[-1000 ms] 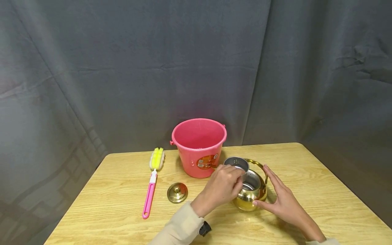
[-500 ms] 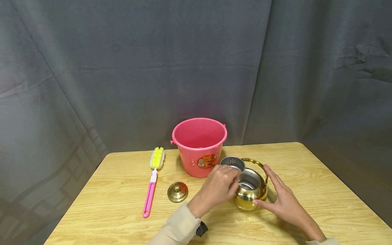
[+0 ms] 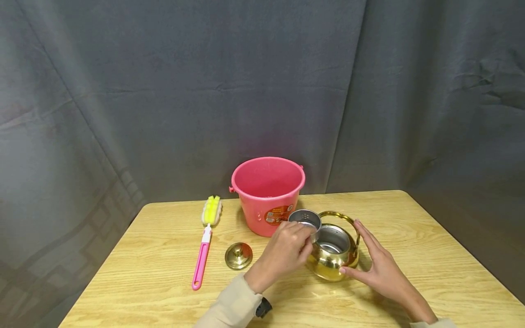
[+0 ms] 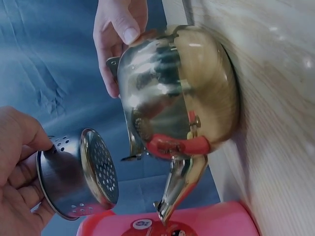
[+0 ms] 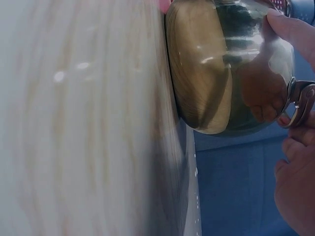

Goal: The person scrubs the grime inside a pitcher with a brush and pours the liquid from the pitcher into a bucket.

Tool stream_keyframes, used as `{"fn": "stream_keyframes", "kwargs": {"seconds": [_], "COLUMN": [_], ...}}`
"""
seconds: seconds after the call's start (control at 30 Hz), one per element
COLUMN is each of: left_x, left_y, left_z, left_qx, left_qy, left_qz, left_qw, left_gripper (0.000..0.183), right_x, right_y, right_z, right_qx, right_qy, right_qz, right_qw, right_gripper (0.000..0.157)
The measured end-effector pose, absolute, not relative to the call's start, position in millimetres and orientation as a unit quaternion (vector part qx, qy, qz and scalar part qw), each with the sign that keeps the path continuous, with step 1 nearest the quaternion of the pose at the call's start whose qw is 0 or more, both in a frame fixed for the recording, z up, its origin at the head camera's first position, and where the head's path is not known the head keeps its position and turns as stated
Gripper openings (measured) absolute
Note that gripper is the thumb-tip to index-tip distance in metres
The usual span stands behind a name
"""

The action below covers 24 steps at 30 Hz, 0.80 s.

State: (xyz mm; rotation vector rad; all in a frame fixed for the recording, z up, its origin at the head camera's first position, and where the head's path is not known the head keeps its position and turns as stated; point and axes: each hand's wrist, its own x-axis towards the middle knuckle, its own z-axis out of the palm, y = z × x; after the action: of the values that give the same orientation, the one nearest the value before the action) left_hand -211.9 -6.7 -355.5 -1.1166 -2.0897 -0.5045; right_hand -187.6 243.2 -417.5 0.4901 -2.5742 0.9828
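My left hand (image 3: 284,250) pinches the rim of a metal strainer basket (image 4: 66,172) with holes in its base and wall. The basket is out of the gold teapot (image 3: 328,264), up to the left of its mouth. My right hand (image 3: 383,273) steadies the teapot, thumb on its body and fingers at the arched handle (image 3: 340,216). Upright on the table, the teapot shows its bare steel inside. Its spout (image 4: 182,184) points toward the bucket in the left wrist view. Left of my left hand lies the gold lid (image 3: 239,255), knob up.
Behind my hands stands a pink bucket (image 3: 268,205) with an orange label. A sponge brush (image 3: 205,243) with a pink handle lies on the left of the wooden table (image 3: 156,273). Grey curtains (image 3: 246,91) hang around the table.
My left hand has moved the strainer basket leftward, away from the teapot's mouth, so more of the inside shows. My right hand has stayed on the teapot.
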Motion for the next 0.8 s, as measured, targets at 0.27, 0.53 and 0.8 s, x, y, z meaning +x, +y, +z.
{"fn": "stream_keyframes", "kwargs": {"seconds": [0.27,0.53,0.8], "left_x": [-211.1,-209.0,-210.5], "left_y": [-17.1,-23.9,-27.3], "left_z": [-355.5,-359.5,-364.0], "left_qx": [-0.424,-0.416,-0.411], "left_qy": [-0.801,-0.807,-0.81], "left_qz": [-0.213,-0.207,-0.21], "left_qw": [0.365,0.366,0.363], "left_gripper": [0.017,0.015,0.015], "right_x": [-187.6,-188.0,-188.5], "right_y": [243.2,243.8,243.8], "right_z": [-418.2,-418.3,-419.3], "right_qx": [0.172,0.171,0.173], "right_qy": [-0.907,-0.909,-0.91], "right_qz": [0.344,0.34,0.335], "right_qw": [0.171,0.17,0.173], "right_gripper": [0.108,0.108,0.108]}}
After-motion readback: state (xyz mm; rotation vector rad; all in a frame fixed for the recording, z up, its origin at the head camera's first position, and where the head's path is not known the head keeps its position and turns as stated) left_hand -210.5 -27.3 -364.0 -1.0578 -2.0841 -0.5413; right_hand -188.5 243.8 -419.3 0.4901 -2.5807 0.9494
